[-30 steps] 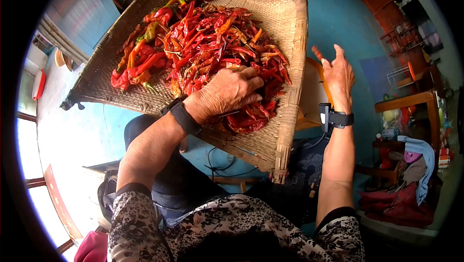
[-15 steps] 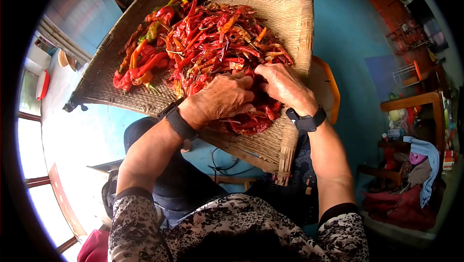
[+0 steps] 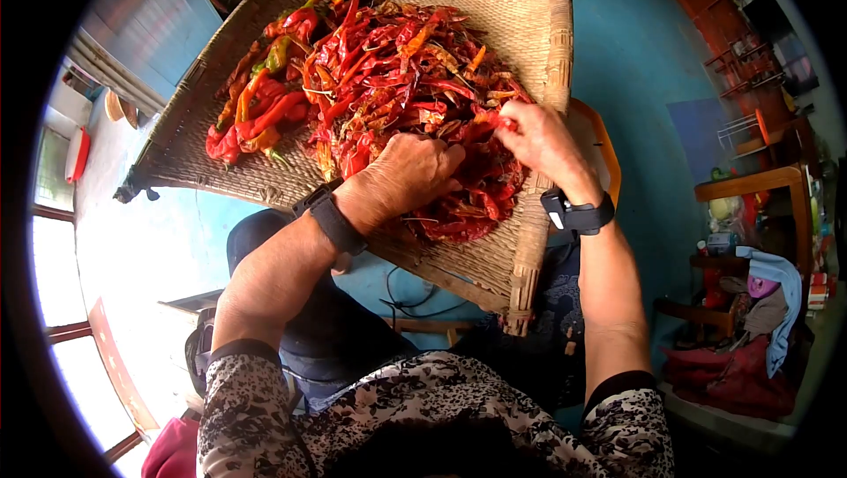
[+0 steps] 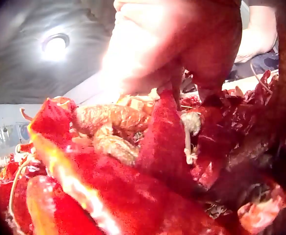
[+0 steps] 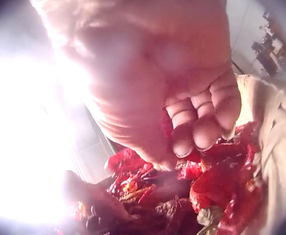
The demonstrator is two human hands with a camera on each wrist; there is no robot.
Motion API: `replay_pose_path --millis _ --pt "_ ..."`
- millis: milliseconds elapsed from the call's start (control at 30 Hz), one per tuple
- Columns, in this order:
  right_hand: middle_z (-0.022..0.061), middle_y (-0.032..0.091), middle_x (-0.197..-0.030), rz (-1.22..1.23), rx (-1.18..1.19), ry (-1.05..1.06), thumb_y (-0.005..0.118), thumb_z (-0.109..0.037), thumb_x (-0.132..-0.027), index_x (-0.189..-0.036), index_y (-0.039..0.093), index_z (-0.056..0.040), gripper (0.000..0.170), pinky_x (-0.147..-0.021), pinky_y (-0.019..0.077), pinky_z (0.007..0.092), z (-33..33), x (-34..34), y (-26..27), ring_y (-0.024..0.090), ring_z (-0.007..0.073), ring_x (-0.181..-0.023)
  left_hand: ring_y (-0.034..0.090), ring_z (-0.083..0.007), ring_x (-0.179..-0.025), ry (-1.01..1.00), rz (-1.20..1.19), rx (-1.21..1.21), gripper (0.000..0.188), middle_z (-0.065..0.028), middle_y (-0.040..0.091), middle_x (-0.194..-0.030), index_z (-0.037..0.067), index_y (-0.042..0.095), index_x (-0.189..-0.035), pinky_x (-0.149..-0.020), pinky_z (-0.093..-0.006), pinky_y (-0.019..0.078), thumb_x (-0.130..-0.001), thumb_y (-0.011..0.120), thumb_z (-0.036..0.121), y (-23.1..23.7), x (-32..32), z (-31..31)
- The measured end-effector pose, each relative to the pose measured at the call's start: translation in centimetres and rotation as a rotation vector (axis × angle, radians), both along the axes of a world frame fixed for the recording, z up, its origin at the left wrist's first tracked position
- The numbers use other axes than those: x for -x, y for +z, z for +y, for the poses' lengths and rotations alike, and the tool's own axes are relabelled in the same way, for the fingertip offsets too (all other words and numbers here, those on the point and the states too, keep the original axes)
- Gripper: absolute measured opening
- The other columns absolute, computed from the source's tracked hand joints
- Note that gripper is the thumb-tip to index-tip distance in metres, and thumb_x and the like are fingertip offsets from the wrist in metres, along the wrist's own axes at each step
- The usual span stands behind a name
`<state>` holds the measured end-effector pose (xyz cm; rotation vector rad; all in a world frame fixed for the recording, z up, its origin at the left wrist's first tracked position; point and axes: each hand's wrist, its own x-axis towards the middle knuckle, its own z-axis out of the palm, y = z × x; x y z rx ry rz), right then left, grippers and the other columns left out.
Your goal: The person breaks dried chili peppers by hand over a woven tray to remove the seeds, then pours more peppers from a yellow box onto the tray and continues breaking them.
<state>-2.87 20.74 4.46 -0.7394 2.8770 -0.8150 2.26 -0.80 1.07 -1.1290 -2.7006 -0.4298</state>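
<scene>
A heap of dried red chili peppers (image 3: 388,81) lies in a woven basket tray (image 3: 520,15) over the person's lap. The left hand (image 3: 408,169) sits low in the heap with curled fingers. In the left wrist view a red chili (image 4: 163,132) runs up between that hand's thumb and fingers; its fingertips are partly hidden. Near the tray's right rim, the right hand (image 3: 545,145) pinches a red chili pepper (image 3: 505,123) just above the heap. From the right wrist, its fingers (image 5: 204,129) look bent toward the palm, close over other chilies (image 5: 216,188).
Fresher red, orange and green peppers (image 3: 260,121) lie along the tray's left side. Beyond its right rim stands a yellow-edged container (image 3: 604,160). A chair with clothes (image 3: 763,302) is to the right on the blue floor (image 3: 631,63). A black cable (image 3: 406,302) lies below.
The right hand came in from outside the tray's right rim, where it held a chili, reached into the heap beside the left hand, then drew slightly right with a chili. The left hand stays nearly in place.
</scene>
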Motion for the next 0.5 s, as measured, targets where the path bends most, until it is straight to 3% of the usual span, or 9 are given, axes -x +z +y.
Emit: replay_pose_path --millis 67,100,200,267,333,367,433,500 --pt "0.0134 0.057 -0.060 0.143 0.232 -0.055 0.063 -0.009 -0.084 -0.084 0.061 -0.0007 0.009 -0.053 0.0450 0.0381 0.9 0.1 0.3 0.056 0.0237 -0.055 0.064 -0.0299 -0.068 0.036 -0.053 0.045 0.027 -0.0108 0.062 -0.074 0.006 0.056 -0.090 -0.056 -0.0401 0.0515 -0.079 0.070 0.027 0.3 -0.3 0.4" --pt "0.0164 0.054 -0.060 0.221 0.110 -0.066 0.063 -0.014 -0.085 -0.082 0.059 0.0007 0.016 -0.054 0.0435 0.0395 1.8 0.9 0.1 0.054 0.0293 -0.055 0.064 -0.0299 -0.068 0.033 -0.051 0.043 0.027 -0.0108 0.062 -0.074 0.006 0.056 -0.090 -0.056 -0.0401 0.0515 -0.079 0.070 0.027 0.2 -0.3 0.5" --pt "0.0190 0.051 -0.060 0.206 0.137 -0.085 0.061 -0.019 -0.087 -0.080 0.056 0.0020 0.023 -0.055 0.0418 0.0402 2.5 1.4 0.1 0.051 0.0332 -0.055 0.064 -0.0286 -0.066 0.014 0.000 0.060 0.027 -0.0099 0.062 -0.072 0.007 0.057 -0.091 -0.054 -0.0401 0.0515 -0.080 0.069 0.028 0.1 -0.2 0.8" --pt "0.0172 0.050 -0.058 0.171 0.116 -0.090 0.060 -0.021 -0.088 -0.078 0.055 0.0026 0.025 -0.054 0.0410 0.0401 2.5 1.5 0.1 0.052 0.0294 -0.054 0.065 -0.0258 -0.059 0.082 -0.017 0.150 0.016 -0.0068 0.062 -0.062 0.009 0.060 -0.089 -0.051 -0.0389 0.0511 -0.084 0.062 0.024 0.3 -0.4 0.9" --pt "0.0111 0.054 -0.058 0.049 0.397 -0.050 0.058 -0.019 -0.090 -0.079 0.057 0.0020 0.023 -0.054 0.0436 0.0359 2.1 2.0 -0.7 0.054 0.0207 -0.054 0.065 -0.0264 -0.058 0.091 -0.034 0.139 0.014 -0.0066 0.062 -0.061 0.009 0.060 -0.090 -0.050 -0.0393 0.0507 -0.084 0.060 0.022 0.3 -0.4 0.9" --pt "0.0111 0.054 -0.058 0.049 0.396 -0.049 0.058 -0.019 -0.090 -0.079 0.057 0.0020 0.023 -0.054 0.0436 0.0359 1.8 1.5 -0.1 0.054 0.0207 -0.054 0.065 -0.0269 -0.057 0.099 -0.052 0.129 0.013 -0.0064 0.061 -0.059 0.010 0.060 -0.091 -0.048 -0.0398 0.0503 -0.084 0.059 0.021 0.3 -0.4 0.9" --pt "0.0040 0.058 -0.062 -0.189 0.578 -0.073 0.057 -0.018 -0.092 -0.083 0.061 0.0007 0.021 -0.054 0.0464 0.0298 1.1 0.0 1.8 0.055 0.0123 -0.056 0.064 -0.0273 -0.057 0.122 -0.032 0.099 0.013 -0.0065 0.061 -0.059 0.009 0.059 -0.092 -0.048 -0.0399 0.0501 -0.084 0.058 0.019 -0.2 -0.2 0.7" --pt "0.0027 0.059 -0.064 -0.179 0.522 -0.057 0.057 -0.018 -0.093 -0.087 0.063 0.0005 0.020 -0.055 0.0474 0.0280 1.3 -0.1 2.8 0.055 0.0110 -0.057 0.064 -0.0277 -0.056 0.145 -0.011 0.068 0.013 -0.0067 0.061 -0.059 0.009 0.059 -0.093 -0.048 -0.0400 0.0499 -0.084 0.058 0.018 -0.6 -0.2 0.7"
